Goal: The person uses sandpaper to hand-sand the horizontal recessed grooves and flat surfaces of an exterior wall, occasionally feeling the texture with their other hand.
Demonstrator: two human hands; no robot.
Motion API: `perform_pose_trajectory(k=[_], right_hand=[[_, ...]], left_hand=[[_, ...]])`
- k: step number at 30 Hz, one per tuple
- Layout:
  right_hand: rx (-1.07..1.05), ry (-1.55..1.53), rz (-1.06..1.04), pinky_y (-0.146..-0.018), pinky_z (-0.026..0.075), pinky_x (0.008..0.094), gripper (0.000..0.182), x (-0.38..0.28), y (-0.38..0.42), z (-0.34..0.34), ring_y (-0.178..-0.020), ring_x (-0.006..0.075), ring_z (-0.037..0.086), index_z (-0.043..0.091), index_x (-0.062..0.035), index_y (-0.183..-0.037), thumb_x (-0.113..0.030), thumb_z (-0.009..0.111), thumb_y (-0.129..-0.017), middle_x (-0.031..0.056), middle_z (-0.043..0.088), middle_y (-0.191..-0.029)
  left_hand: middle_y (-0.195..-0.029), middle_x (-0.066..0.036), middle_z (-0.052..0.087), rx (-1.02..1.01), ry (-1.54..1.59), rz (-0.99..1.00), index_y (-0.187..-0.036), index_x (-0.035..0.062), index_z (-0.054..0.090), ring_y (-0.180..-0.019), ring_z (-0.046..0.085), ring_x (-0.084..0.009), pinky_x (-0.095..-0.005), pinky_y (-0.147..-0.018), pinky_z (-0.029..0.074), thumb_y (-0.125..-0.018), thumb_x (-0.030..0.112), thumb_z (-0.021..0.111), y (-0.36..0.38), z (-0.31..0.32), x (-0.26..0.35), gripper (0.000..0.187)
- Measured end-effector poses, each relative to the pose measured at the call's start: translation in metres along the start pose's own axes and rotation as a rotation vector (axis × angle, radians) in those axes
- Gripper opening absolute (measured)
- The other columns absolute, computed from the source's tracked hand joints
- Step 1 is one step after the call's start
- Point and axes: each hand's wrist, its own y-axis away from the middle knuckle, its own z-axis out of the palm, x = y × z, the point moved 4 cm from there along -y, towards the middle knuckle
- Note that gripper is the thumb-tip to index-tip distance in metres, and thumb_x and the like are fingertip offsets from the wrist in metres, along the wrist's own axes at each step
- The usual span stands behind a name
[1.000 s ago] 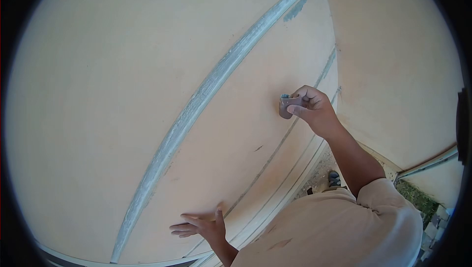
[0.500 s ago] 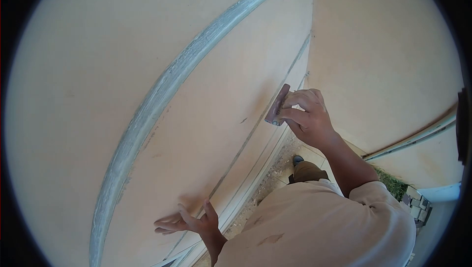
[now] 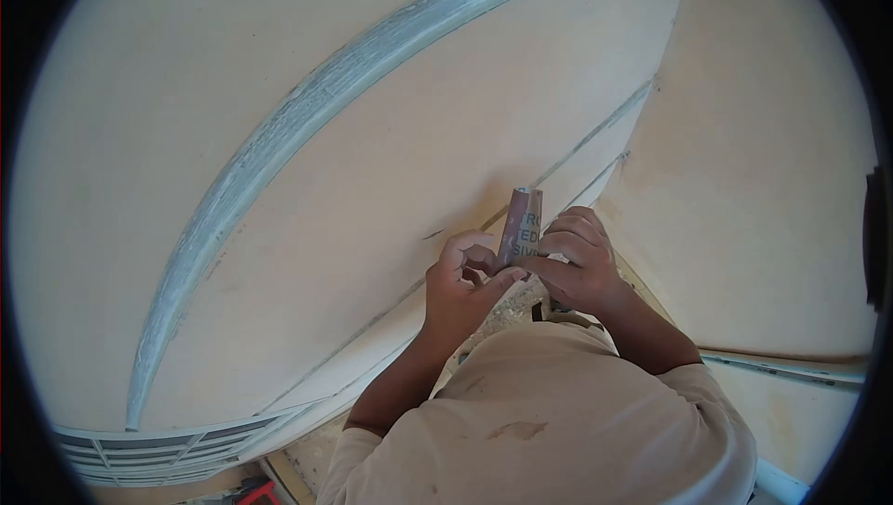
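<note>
A folded piece of sandpaper [image 3: 523,226] stands roughly upright between my two hands, in front of the wall. One face is reddish brown, and the other carries printed letters. My right hand [image 3: 581,261] is closed on its right side, fingers bent and thumb near the lower edge. From the left, my left hand [image 3: 462,284] pinches the bottom of the sandpaper with thumb and curled fingers. Behind both hands runs a thin grey line along the pale wall [image 3: 372,179].
A raised grey-blue curved band [image 3: 307,105] sweeps across the wall. On the right another pale wall [image 3: 753,152] meets it at a corner. A slatted grille [image 3: 158,449] lies at lower left, near a red object [image 3: 259,493]. Gritty debris covers the floor below my hands.
My left hand has risen from the lower wall and joined my right at the sandpaper. The sandpaper has turned, showing its printed side. My view has shifted.
</note>
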Motion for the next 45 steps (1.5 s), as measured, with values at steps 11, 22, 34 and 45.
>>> perform_pose_trajectory(k=[11,22,34,45], right_hand=[[0.051,-0.092,0.181,-0.078,0.049,0.0418,0.032,0.098,0.053,-0.079,-0.086,0.0228,0.06,0.073,-0.0129,-0.089,0.002,0.074,-0.06,0.0003,0.06,-0.087],[-0.238,-0.782,1.04,-0.088,0.047,0.0403,0.032,0.157,0.064,-0.07,-0.1,0.0276,0.059,0.067,-0.0033,-0.108,-0.028,0.071,-0.087,0.0147,0.062,-0.104],[0.016,0.106,0.462,-0.102,0.037,0.05,0.012,0.18,0.011,-0.122,-0.111,0.0287,0.055,0.068,-0.0096,-0.093,-0.013,0.069,-0.081,0.0058,0.063,-0.11],[0.27,0.188,-0.051,-0.077,0.058,0.0373,0.021,0.122,-0.113,-0.119,-0.09,0.0236,0.07,0.063,-0.0075,-0.097,-0.007,0.069,-0.077,0.0051,0.071,-0.102]], left_hand=[[-0.082,-0.011,0.07,0.083,0.121,0.032,-0.125,0.0022,0.046,-0.073,0.062,-0.0089,-0.023,-0.066,0.047,-0.097,0.004,0.058,-0.059,0.104,0.02,0.031],[-0.089,-0.005,0.072,-0.112,-1.015,0.884,-0.111,0.0121,0.061,-0.082,0.072,-0.0213,-0.0332,-0.064,0.053,-0.08,0.012,0.076,-0.07,0.167,0.058,0.035],[-0.093,-0.015,0.073,0.268,-1.06,0.787,-0.126,0.0043,0.056,-0.091,0.067,-0.0335,-0.0415,-0.079,0.052,-0.087,0.015,0.071,-0.016,0.044,0.087,0.043],[-0.103,-0.014,0.07,0.689,-1.312,0.938,-0.099,0.0017,0.066,-0.103,0.063,-0.0369,-0.0463,-0.089,0.051,-0.089,0.01,0.061,0.043,-0.098,0.147,0.014]])
